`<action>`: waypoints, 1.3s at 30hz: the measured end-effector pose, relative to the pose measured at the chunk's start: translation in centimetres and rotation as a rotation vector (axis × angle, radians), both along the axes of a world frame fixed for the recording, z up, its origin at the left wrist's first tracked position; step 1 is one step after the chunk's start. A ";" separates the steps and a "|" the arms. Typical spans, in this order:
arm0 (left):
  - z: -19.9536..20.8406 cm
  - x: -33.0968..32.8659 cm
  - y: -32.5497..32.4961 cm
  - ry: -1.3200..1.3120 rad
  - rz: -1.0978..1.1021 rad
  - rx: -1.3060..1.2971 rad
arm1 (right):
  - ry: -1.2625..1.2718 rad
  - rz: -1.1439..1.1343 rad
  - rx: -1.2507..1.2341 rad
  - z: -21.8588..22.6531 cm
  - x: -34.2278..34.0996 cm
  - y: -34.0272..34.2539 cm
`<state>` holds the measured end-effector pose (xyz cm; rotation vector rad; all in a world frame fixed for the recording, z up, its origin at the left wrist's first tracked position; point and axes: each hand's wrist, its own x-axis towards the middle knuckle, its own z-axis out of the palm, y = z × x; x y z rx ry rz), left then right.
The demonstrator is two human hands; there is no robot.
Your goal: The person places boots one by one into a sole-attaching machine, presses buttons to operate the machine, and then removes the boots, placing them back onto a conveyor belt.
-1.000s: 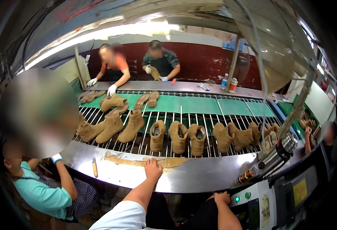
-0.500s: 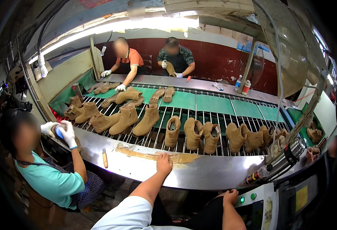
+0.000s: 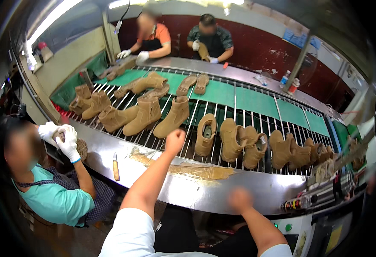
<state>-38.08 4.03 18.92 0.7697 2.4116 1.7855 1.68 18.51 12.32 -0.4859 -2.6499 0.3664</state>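
My left hand [image 3: 174, 138] is curled, fingers closed on nothing I can see, raised over the near edge of the rod conveyor [image 3: 235, 107], just beside a tan boot [image 3: 173, 116] and an upright boot [image 3: 206, 133]; my right hand [image 3: 240, 199] is blurred low before the steel surface [image 3: 222, 192], fingers' state I cannot tell; a tan strip [image 3: 196, 170] and a wooden-handled tool [image 3: 116, 167] lie on that surface.
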 end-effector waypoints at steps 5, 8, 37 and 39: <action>4.4 -8.9 4.6 -0.047 0.025 0.105 | -0.193 0.190 -0.039 -1.2 -2.0 -1.8; 6.4 -17.3 6.4 -0.163 0.023 0.058 | -0.197 0.247 -0.105 -0.8 -3.8 -2.9; -2.5 -46.7 17.1 -0.237 0.440 -1.128 | -0.515 0.287 -0.519 3.6 -6.8 0.7; -4.9 -47.9 17.1 -0.122 0.477 -1.090 | -0.514 0.264 -0.534 3.3 -6.9 0.0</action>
